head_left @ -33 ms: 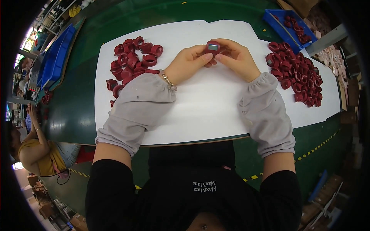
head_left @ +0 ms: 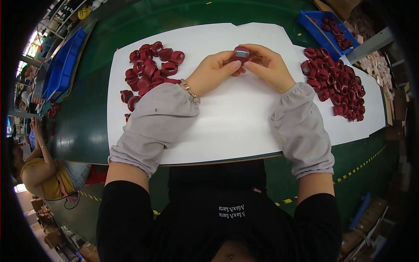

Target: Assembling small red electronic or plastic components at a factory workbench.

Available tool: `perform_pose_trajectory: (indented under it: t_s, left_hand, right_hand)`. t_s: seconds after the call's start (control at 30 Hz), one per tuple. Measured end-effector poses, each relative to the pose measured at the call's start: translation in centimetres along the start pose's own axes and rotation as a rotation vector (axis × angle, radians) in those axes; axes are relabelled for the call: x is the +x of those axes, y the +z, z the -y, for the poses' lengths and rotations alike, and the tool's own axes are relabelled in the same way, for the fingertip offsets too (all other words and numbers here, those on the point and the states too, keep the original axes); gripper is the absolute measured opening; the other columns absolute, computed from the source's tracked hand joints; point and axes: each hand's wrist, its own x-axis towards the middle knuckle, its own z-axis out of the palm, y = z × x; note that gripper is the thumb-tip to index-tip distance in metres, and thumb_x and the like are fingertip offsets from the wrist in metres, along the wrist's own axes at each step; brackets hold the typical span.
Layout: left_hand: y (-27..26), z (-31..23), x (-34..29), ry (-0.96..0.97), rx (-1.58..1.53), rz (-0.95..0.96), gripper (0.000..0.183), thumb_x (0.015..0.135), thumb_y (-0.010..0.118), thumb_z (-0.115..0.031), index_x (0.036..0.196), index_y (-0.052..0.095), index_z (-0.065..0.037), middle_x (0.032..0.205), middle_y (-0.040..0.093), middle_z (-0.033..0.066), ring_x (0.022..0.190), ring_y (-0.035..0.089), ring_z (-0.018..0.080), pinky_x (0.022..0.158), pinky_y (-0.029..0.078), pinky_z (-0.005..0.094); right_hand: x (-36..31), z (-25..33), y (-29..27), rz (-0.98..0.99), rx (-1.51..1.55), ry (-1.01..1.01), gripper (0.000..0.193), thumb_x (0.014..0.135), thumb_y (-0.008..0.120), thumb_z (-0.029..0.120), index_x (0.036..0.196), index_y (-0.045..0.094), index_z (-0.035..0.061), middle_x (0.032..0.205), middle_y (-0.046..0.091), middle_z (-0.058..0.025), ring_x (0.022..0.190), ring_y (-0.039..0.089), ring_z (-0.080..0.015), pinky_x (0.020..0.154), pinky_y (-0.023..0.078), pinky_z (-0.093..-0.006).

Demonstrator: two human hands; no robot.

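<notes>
Between both hands, over the far middle of the white sheet, is a dark red ring-shaped device (head_left: 241, 53) with a small grey screen facing up. My left hand (head_left: 214, 70) grips its left side, the thumb at its lower edge. My right hand (head_left: 269, 66) closes on it from the right, its thumb near the left one and its fingers behind the device. The far fingers are partly hidden. To the left lies a loose group of similar red ring-shaped devices (head_left: 150, 70), partly behind my left sleeve. A denser pile of red ring-shaped devices (head_left: 336, 83) lies to the right.
The white sheet (head_left: 227, 131) covers a green table (head_left: 83, 131). A blue bin (head_left: 312, 22) with more red pieces stands at the far right, by a grey post (head_left: 371, 46). Another blue bin (head_left: 65, 65) is at the far left. A seated person (head_left: 41, 172) works beyond the left end.
</notes>
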Motion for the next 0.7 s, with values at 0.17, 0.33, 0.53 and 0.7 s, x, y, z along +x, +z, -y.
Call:
perform_pose_trajectory:
  t_s: [0.17, 0.33, 0.53, 0.7]
  left_hand:
    - [-0.07, -0.14, -0.01, -0.002, 0.025, 0.003, 0.034, 0.095, 0.049, -0.016, 0.124, 0.049, 0.002, 0.103, 0.061, 0.0080, 0.093, 0.059, 0.0138, 0.085, 0.047, 0.0265]
    - [-0.14, -0.03, -0.03, -0.004, 0.031, 0.018, 0.035, 0.095, 0.050, -0.017, 0.124, 0.049, 0.001, 0.103, 0.061, 0.0076, 0.093, 0.058, 0.0135, 0.086, 0.047, 0.0265]
    - [0.00, 0.07, -0.03, 0.002, 0.003, 0.020, 0.035, 0.094, 0.050, -0.018, 0.123, 0.049, 0.001, 0.103, 0.061, 0.0069, 0.093, 0.058, 0.0131, 0.087, 0.046, 0.0266]
    - [-0.06, -0.21, -0.07, -0.022, 0.011, 0.029, 0.034, 0.094, 0.050, -0.018, 0.123, 0.050, 0.001, 0.104, 0.061, 0.0067, 0.094, 0.058, 0.0130, 0.087, 0.046, 0.0268]
  right_hand:
    - [0.07, -0.18, -0.07, 0.001, 0.002, 0.011, 0.042, 0.084, 0.058, 0.004, 0.124, 0.049, -0.0004, 0.115, 0.057, -0.0081, 0.103, 0.055, -0.0172, 0.092, 0.044, -0.0304]
    - [0.04, -0.05, -0.02, 0.008, -0.001, 0.006, 0.042, 0.083, 0.058, 0.004, 0.124, 0.049, -0.0004, 0.115, 0.057, -0.0081, 0.103, 0.055, -0.0170, 0.092, 0.043, -0.0303]
    - [-0.01, -0.28, -0.07, 0.005, -0.021, -0.013, 0.042, 0.083, 0.059, 0.005, 0.124, 0.049, -0.0001, 0.114, 0.057, -0.0081, 0.102, 0.055, -0.0168, 0.091, 0.043, -0.0302]
    - [-0.07, 0.00, 0.00, 0.010, -0.058, -0.028, 0.042, 0.083, 0.059, 0.006, 0.124, 0.050, 0.0005, 0.113, 0.058, -0.0080, 0.102, 0.055, -0.0168, 0.091, 0.044, -0.0300]
